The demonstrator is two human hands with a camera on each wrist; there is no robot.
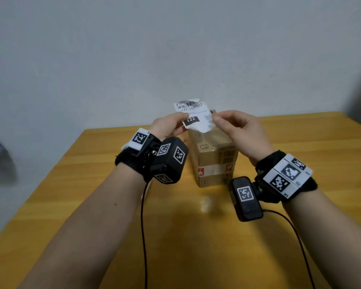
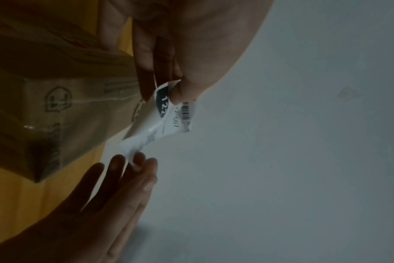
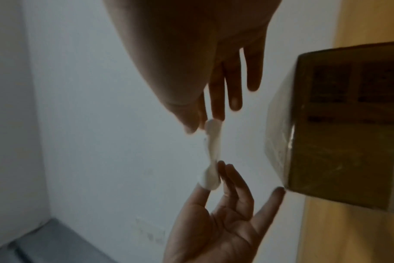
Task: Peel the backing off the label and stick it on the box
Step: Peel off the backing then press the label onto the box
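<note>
The crumpled white paper label (image 1: 193,115) is being held above the brown cardboard box (image 1: 215,161) on the worktop (image 1: 92,184), pinched by the left hand (image 1: 169,125) and right hand (image 1: 238,130). Being thin and tearable, it is best gripped at opposite edges.

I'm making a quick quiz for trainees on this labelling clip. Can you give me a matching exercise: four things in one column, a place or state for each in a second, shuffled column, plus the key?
Things
1. label
2. box
3. left hand
4. right hand

Places or states
A. stands on the wooden table, under the hands
B. pinches the edge beside the black "122" patch
C. crumpled, held in the air between both hands
D. pinches the edge opposite the "122" patch

Pairs: 1-C, 2-A, 3-B, 4-D
</note>
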